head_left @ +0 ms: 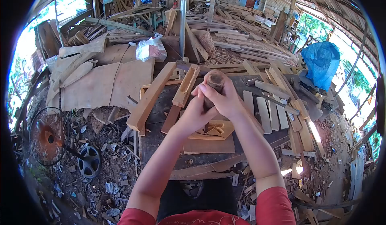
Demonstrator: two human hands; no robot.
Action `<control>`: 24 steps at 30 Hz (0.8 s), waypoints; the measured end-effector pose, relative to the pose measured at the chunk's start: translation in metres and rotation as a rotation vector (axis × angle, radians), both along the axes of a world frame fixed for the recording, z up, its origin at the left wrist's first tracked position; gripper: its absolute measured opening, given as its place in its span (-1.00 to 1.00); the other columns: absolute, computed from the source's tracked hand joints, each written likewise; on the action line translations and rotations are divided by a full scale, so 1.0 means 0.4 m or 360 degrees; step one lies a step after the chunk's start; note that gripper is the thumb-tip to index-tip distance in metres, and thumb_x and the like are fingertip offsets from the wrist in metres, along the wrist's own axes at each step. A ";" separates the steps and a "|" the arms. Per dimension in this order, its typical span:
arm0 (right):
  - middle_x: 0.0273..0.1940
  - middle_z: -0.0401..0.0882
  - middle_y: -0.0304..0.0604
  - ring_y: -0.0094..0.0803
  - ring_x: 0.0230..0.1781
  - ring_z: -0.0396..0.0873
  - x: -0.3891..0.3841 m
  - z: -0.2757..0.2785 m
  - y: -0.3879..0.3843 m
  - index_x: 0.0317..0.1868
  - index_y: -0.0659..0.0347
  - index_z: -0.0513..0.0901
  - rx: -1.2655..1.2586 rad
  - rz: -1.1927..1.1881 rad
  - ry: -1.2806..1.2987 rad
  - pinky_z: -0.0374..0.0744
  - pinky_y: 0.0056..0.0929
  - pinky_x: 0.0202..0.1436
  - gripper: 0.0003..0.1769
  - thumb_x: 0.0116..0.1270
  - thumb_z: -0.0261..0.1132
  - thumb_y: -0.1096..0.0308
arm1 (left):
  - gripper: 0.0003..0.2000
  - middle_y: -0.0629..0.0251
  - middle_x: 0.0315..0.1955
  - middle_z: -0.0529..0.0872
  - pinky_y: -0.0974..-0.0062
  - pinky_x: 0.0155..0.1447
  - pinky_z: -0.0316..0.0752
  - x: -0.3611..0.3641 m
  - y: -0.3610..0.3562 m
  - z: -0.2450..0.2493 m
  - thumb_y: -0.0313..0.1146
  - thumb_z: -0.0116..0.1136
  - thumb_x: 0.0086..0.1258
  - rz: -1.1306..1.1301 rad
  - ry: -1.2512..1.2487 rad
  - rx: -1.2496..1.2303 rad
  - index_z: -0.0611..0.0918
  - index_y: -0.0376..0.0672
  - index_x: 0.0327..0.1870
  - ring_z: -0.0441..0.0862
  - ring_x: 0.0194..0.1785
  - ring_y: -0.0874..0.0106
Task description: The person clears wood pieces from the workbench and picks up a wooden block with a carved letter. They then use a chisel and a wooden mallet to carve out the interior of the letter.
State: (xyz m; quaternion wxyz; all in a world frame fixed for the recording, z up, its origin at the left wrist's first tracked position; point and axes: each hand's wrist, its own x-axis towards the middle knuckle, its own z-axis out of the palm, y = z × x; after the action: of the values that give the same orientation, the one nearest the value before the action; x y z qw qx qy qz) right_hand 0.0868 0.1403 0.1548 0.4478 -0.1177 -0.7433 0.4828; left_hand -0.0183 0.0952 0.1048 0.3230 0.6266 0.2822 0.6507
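Both of my hands meet around a dark, round-ended wooden piece (216,79) above the middle of the workbench (155,142). My right hand (225,94) is wrapped round its upper part. Lower down, my left hand (199,111) is closed against it, its fingers touching my right hand. Below them lies a wooden block (223,129) with a carved recess. To the left, a grooved wooden piece (187,86) and a long squared beam (151,96) lie slanted on the bench. The lower end of the held piece is hidden by my hands.
Several wooden strips (263,114) lie at the bench's right side. A fan (47,136) stands on the left. Behind are a plastic bag (151,50), a metal post (182,22) and piled planks (237,36). A blue sheet (321,62) hangs at the right.
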 end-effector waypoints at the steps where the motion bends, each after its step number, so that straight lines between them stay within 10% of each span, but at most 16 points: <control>1: -0.52 0.48 -0.25 -0.48 -0.37 0.56 -0.008 -0.004 0.000 -0.31 0.21 0.39 -0.0161 0.0083 0.0107 0.54 -0.47 -0.23 -0.87 0.29 0.17 0.38 | -0.63 0.23 -0.15 0.51 0.52 -0.03 0.39 -0.030 -0.005 -0.006 -0.36 0.26 0.12 0.0043 0.0375 -0.0105 0.46 -0.26 -0.07 0.47 -0.08 0.51; 6: -0.60 0.41 -0.28 -0.50 -0.63 0.46 -0.040 -0.021 0.047 -0.32 0.19 0.38 -0.0260 -0.0037 0.0170 0.46 -0.52 -0.50 -0.85 0.30 0.19 0.35 | -0.16 0.15 0.08 0.45 0.13 0.23 0.22 -0.095 -0.052 -0.113 0.26 0.26 -0.10 0.0584 0.1660 -0.0275 0.40 -0.19 0.15 0.35 0.21 0.16; 9: -0.69 0.41 -0.32 -0.63 -0.74 0.35 -0.071 -0.020 0.070 -0.37 0.23 0.38 -0.0317 -0.0155 0.0248 0.35 -0.59 -0.62 -0.79 0.28 0.22 0.32 | -0.15 0.16 0.06 0.46 0.16 0.22 0.23 -0.091 -0.057 -0.199 0.24 0.29 -0.12 0.0831 0.1893 -0.0128 0.41 -0.19 0.15 0.34 0.21 0.21; 24: -0.70 0.38 -0.33 -0.64 -0.78 0.33 -0.130 -0.036 0.154 -0.45 0.23 0.39 -0.0369 -0.0286 0.0194 0.30 -0.62 -0.70 -0.74 0.27 0.21 0.26 | -0.20 0.25 -0.12 0.52 0.28 0.11 0.31 -0.057 -0.044 -0.237 0.30 0.30 -0.22 0.1164 0.1771 -0.0115 0.49 -0.15 -0.01 0.44 0.07 0.28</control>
State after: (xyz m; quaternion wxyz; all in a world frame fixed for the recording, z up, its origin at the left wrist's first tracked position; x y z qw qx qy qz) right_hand 0.0349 0.2019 0.1403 0.5168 -0.2050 -0.6406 0.5297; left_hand -0.0412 0.0776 0.0101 -0.0914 0.7216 0.6228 0.2881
